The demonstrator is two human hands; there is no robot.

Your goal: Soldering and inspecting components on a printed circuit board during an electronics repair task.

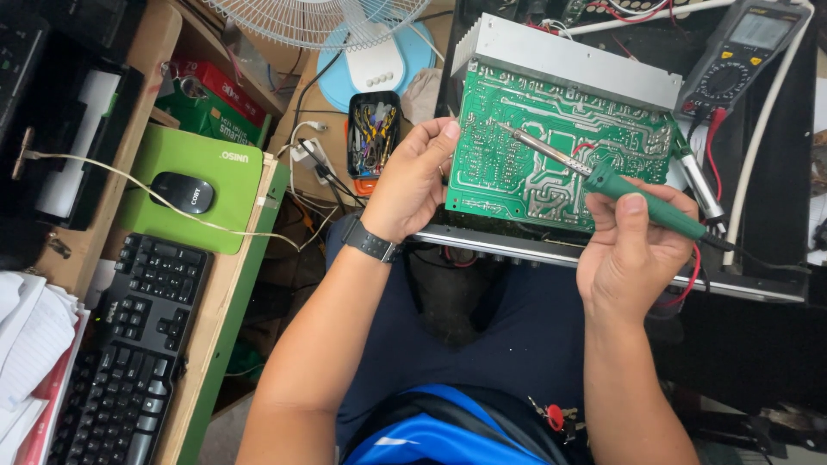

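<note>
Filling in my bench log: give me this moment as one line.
left hand: grips circuit board edge | right hand: holds soldering iron, tip on board | multimeter: behind board

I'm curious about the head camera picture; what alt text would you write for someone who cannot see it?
Seen from above, a seated person's right hand holds a green-handled soldering iron, its tip over a green circuit board that the left hand steadies by its edge. A multimeter lies at the upper right; a keyboard and mouse sit on a desk to the left.
</note>
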